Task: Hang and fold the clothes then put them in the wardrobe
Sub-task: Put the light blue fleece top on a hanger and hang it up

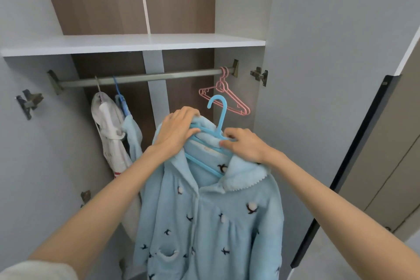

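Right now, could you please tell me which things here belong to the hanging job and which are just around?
In use: blue fleece top, blue hanger, left hand, right hand, wardrobe rail.
Just around: pink hangers, white garment, hung blue garment, shelf.

**Beside the cupboard: taupe fronts, pale floor, bare hinges**

Taupe cabinet fronts (393,161) are standing at the far right, with thin dark seams (384,185) running across them. A small dark fitting (387,228) is showing low on one front. Pale grey floor (322,261) is lying below. A metal hinge (259,76) is sitting open on the right side wall, another hinge (29,103) is jutting out on the left, and a third fitting (86,196) is peeking out lower down.
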